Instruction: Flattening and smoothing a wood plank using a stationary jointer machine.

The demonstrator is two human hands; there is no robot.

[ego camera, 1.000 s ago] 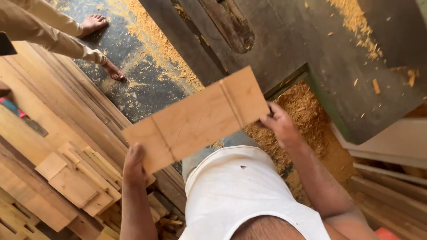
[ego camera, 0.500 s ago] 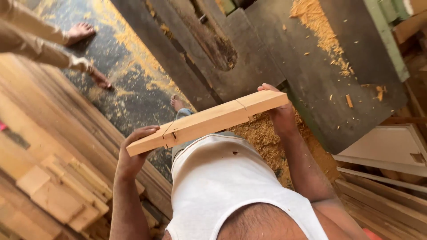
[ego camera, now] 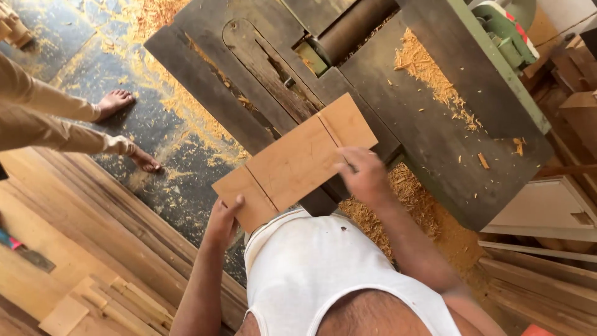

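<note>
— What's he got there?
— A flat wooden board [ego camera: 297, 162] with two grooves across it, held face up in front of his belly, its far end over the edge of the dark machine table [ego camera: 398, 112].
— Both hands on it?
— Yes. Left hand [ego camera: 222, 222] clamps the near corner, right hand [ego camera: 362, 176] presses on top by the far groove.
— And around him?
— Sawdust [ego camera: 398, 199] below the table, stacked planks [ego camera: 81, 205] left, someone's bare feet [ego camera: 127, 127] beyond.

Bystander [ego camera: 56, 124] cut off above legs; board's underside [ego camera: 295, 163] hidden.
</note>
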